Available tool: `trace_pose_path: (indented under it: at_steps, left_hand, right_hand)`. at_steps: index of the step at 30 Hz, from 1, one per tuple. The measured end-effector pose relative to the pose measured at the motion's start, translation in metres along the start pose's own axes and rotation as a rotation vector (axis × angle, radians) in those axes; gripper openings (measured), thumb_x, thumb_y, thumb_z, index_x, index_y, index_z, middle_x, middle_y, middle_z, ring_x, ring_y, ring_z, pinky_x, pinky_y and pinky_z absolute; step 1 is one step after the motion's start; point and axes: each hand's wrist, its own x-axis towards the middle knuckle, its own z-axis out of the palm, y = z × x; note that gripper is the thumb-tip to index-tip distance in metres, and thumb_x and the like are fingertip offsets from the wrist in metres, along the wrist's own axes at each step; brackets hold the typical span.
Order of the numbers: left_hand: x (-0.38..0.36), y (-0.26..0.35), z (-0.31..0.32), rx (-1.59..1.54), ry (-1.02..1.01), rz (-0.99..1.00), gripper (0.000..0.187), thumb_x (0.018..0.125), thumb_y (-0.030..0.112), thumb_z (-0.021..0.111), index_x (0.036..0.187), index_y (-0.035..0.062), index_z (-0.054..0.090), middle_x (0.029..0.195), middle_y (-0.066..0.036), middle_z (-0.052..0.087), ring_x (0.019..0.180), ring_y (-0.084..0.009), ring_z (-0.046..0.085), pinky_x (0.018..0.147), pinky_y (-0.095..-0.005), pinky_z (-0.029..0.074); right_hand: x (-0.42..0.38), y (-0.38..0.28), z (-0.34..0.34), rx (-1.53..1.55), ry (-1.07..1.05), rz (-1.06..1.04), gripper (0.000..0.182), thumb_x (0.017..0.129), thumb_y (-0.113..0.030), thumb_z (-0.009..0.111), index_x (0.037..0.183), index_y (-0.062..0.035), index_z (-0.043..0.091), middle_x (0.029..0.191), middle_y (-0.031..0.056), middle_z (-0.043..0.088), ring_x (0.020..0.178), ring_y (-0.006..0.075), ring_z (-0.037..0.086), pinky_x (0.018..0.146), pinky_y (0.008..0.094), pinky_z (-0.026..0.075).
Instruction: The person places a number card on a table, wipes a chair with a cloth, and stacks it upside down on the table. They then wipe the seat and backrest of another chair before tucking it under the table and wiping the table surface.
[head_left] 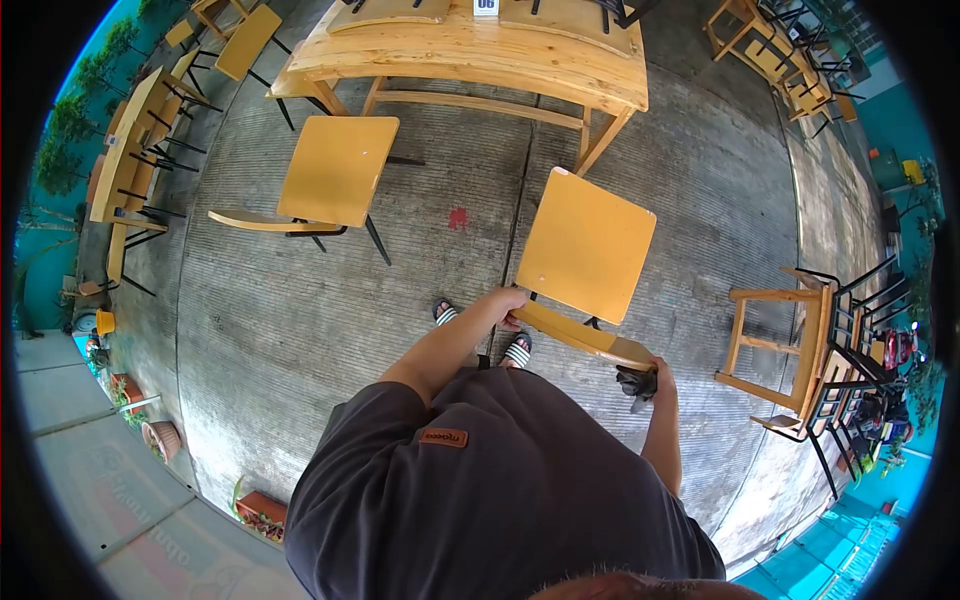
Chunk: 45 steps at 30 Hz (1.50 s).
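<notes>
A chair stands in front of me, with a yellow wooden seat (587, 245) and a curved backrest (580, 335) on the side nearest me. My left hand (508, 304) is closed around the left end of that backrest. At its right end, my right hand (660, 376) grips a crumpled dark cloth (636, 382) and touches the backrest; some of its fingers are hidden. A second yellow chair (338, 172) stands to the left, its backrest also toward me.
Ahead is a long wooden table (470, 55) with a small number sign (486, 7) on top. Stacked chairs and an upturned wooden table (770, 345) are at the right. More tables (130, 150) and chairs line the left. Potted plants (160, 438) stand along the lower left edge.
</notes>
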Motion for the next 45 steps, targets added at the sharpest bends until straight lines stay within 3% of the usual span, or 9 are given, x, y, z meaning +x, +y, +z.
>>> trace_pose_path:
  at_steps: [3, 11, 15, 19, 23, 25, 31, 34, 45]
  left_hand:
    - [-0.019, 0.004, -0.014, -0.029, -0.014, 0.033, 0.017, 0.095, 0.019, 0.052, 0.085, 0.0117, 0.064, 0.061, 0.001, 0.054, 0.043, -0.0119, 0.046, 0.064, -0.0393, 0.058]
    - [0.006, -0.08, -0.122, -0.265, -0.084, -0.038, 0.032, 0.101, 0.031, 0.054, 0.126, 0.0108, 0.061, 0.113, -0.01, 0.067, 0.093, -0.0225, 0.067, 0.069, -0.0412, 0.061]
    - [-0.04, -0.101, -0.145, -0.289, 0.072, -0.018, 0.035, 0.103, 0.034, 0.058, 0.121, 0.0048, 0.063, 0.103, -0.01, 0.071, 0.079, -0.0207, 0.069, 0.056, -0.0328, 0.054]
    - [-0.04, -0.13, -0.172, -0.235, 0.161, 0.081, 0.047, 0.099, 0.033, 0.064, 0.128, -0.003, 0.061, 0.115, -0.014, 0.07, 0.099, -0.0236, 0.069, 0.083, -0.0348, 0.054]
    - [-0.012, -0.123, -0.179, -0.281, 0.146, 0.152, 0.043, 0.095, 0.03, 0.062, 0.12, -0.0041, 0.066, 0.106, -0.014, 0.07, 0.092, -0.0245, 0.067, 0.077, -0.0351, 0.053]
    - [-0.056, -0.074, -0.19, -0.315, 0.058, 0.167, 0.03, 0.093, 0.023, 0.06, 0.11, -0.0016, 0.066, 0.091, -0.012, 0.066, 0.071, -0.0212, 0.065, 0.05, -0.0351, 0.049]
    - [-0.093, 0.032, -0.228, -0.457, -0.184, 0.183, 0.015, 0.093, 0.021, 0.05, 0.085, 0.01, 0.057, 0.061, -0.002, 0.054, 0.045, -0.0137, 0.045, 0.058, -0.0395, 0.052]
    - [-0.104, 0.063, -0.236, -0.518, -0.241, 0.25, 0.02, 0.094, 0.025, 0.049, 0.088, 0.0091, 0.059, 0.061, -0.002, 0.054, 0.045, -0.0122, 0.046, 0.058, -0.0396, 0.052]
    - [-0.152, 0.12, -0.209, -0.648, -0.29, 0.282, 0.027, 0.09, 0.026, 0.048, 0.106, 0.0082, 0.062, 0.065, 0.0, 0.05, 0.045, -0.0108, 0.041, 0.08, -0.0503, 0.059]
  right_hand:
    - [0.012, 0.009, 0.001, -0.076, 0.007, -0.123, 0.05, 0.102, -0.032, 0.042, 0.133, 0.0056, 0.056, 0.115, 0.0225, 0.07, 0.095, 0.0323, 0.073, 0.085, 0.0441, 0.062]
    - [0.014, -0.016, 0.099, -0.292, 0.213, -0.226, 0.05, 0.095, -0.033, 0.06, 0.127, 0.0055, 0.06, 0.111, 0.0176, 0.07, 0.094, 0.0264, 0.072, 0.082, 0.0376, 0.06]
    - [0.002, -0.04, 0.164, -0.413, 0.249, -0.189, 0.056, 0.088, -0.035, 0.068, 0.125, 0.0067, 0.061, 0.107, 0.0159, 0.069, 0.086, 0.0249, 0.07, 0.076, 0.0359, 0.058]
    - [-0.02, -0.033, 0.209, -0.451, 0.293, -0.191, 0.061, 0.083, -0.036, 0.073, 0.125, 0.0069, 0.061, 0.108, 0.0164, 0.069, 0.088, 0.0257, 0.07, 0.075, 0.0376, 0.057]
    - [-0.021, -0.047, 0.223, -0.358, 0.262, -0.248, 0.059, 0.082, -0.036, 0.075, 0.121, 0.0066, 0.062, 0.106, 0.016, 0.069, 0.088, 0.0261, 0.07, 0.074, 0.0379, 0.058]
    - [-0.024, -0.067, 0.232, -0.369, 0.284, -0.267, 0.052, 0.083, -0.035, 0.074, 0.118, 0.0035, 0.064, 0.102, 0.0147, 0.069, 0.087, 0.0261, 0.069, 0.074, 0.0379, 0.058]
    - [0.0, -0.118, 0.249, -0.318, 0.212, -0.274, 0.038, 0.088, -0.037, 0.067, 0.105, -0.003, 0.065, 0.095, 0.0118, 0.069, 0.082, 0.0248, 0.068, 0.076, 0.0386, 0.056]
    - [-0.024, -0.133, 0.274, -0.247, 0.21, -0.251, 0.025, 0.09, -0.033, 0.062, 0.092, -0.0076, 0.065, 0.083, 0.009, 0.068, 0.071, 0.0248, 0.067, 0.069, 0.0406, 0.056]
    - [0.007, -0.142, 0.239, -0.103, 0.201, -0.175, 0.029, 0.087, -0.033, 0.068, 0.097, -0.0057, 0.065, 0.085, 0.0094, 0.067, 0.073, 0.0251, 0.066, 0.069, 0.0396, 0.056]
